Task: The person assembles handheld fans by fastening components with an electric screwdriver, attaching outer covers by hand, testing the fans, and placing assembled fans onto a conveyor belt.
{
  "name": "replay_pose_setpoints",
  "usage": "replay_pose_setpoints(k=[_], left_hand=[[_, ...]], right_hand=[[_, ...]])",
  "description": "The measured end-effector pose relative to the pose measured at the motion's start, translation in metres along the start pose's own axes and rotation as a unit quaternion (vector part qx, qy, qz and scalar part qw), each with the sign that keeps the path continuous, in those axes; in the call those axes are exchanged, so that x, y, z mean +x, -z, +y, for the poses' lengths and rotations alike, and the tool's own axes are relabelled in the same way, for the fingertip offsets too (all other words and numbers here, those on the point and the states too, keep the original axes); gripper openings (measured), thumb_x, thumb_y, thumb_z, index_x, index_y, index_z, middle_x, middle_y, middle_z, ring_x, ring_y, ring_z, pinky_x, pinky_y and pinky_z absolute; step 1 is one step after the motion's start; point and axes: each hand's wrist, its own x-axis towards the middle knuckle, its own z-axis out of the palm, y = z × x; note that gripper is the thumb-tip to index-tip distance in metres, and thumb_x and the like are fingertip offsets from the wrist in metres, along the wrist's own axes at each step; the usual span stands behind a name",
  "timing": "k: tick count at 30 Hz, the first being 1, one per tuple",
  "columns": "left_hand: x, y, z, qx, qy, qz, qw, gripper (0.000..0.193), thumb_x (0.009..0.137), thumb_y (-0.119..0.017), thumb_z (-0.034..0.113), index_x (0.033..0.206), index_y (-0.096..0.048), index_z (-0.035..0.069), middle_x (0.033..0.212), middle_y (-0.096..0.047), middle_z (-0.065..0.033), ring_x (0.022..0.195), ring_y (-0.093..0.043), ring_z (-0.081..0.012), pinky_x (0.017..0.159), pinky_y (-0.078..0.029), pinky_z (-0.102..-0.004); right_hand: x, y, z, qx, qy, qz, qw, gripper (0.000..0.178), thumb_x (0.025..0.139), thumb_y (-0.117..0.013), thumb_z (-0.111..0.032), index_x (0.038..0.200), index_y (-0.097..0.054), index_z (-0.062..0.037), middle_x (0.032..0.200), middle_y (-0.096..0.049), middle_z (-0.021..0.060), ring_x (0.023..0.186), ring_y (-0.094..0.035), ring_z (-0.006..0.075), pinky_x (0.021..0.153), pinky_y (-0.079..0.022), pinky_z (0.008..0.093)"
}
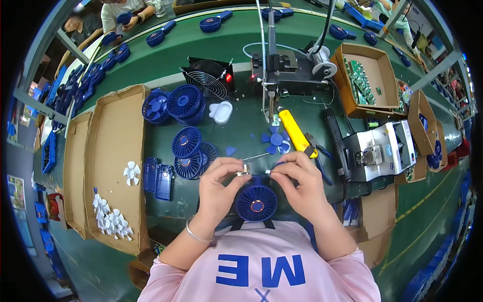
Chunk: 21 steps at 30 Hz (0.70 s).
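My left hand (219,182) pinches a small metallic part (244,171) between thumb and fingertips; it looks like a little motor, but its kind is hard to make out. Opposite it, my right hand (303,185) is closed on a tiny white piece (268,171), too small to name. A round blue fan housing (256,203) with a ribbed grille lies just below and between my hands, close to my body. Beyond the fingertips are a thin metal tool (255,157), a blue fan blade (275,140) and a yellow utility knife (296,132).
Blue fan grilles (186,142) and two blue handle shells (163,182) lie left, beside a cardboard tray (111,151) with white fan blades (113,221). A soldering stand (294,80) and black blower (207,78) stand behind. Right are a white machine (382,151) and circuit-board box (375,75).
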Motion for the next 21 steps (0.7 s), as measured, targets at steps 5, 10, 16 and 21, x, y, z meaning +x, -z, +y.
replay_pose_setpoints(k=[5,10,16,21], left_hand=[[0.002,-0.003,0.037,-0.231,0.253,-0.09,0.935,0.026,0.082,-0.065,-0.002,0.106,-0.057,-0.003,0.083,-0.066,-0.0084,0.072,-0.063,-0.0113,0.066,-0.051,-0.0212],[-0.005,-0.015,0.045,-0.16,0.225,-0.094,0.956,0.026,0.082,-0.064,-0.003,0.108,-0.06,-0.002,0.082,-0.066,-0.0076,0.069,-0.062,-0.0085,0.063,-0.051,-0.0193],[-0.008,-0.022,0.048,-0.13,0.209,-0.086,0.965,0.024,0.082,-0.066,-0.001,0.105,-0.062,-0.003,0.081,-0.067,-0.0073,0.067,-0.062,-0.0077,0.06,-0.051,-0.0186],[-0.01,-0.025,0.049,-0.122,0.205,-0.094,0.967,0.024,0.081,-0.066,0.0,0.105,-0.062,-0.002,0.082,-0.066,-0.0067,0.068,-0.063,-0.0075,0.059,-0.051,-0.0186]], right_hand=[[0.005,0.007,-0.015,-0.072,0.062,0.006,0.995,0.01,0.073,-0.068,-0.003,0.082,-0.063,-0.0036,0.087,-0.054,0.0096,0.074,-0.057,0.024,0.063,-0.047,0.0318],[0.007,0.015,-0.024,-0.151,0.107,0.003,0.983,0.012,0.069,-0.067,-0.001,0.08,-0.062,-0.0038,0.085,-0.053,0.0083,0.074,-0.056,0.0235,0.062,-0.046,0.0328],[0.002,0.018,-0.022,-0.18,0.104,0.004,0.978,0.01,0.069,-0.066,-0.001,0.076,-0.06,-0.0035,0.083,-0.053,0.0069,0.071,-0.055,0.0231,0.06,-0.045,0.0334],[-0.001,0.02,-0.02,-0.168,0.094,0.005,0.981,0.009,0.07,-0.066,-0.001,0.075,-0.059,-0.0029,0.082,-0.053,0.007,0.071,-0.055,0.0229,0.059,-0.045,0.0335]])
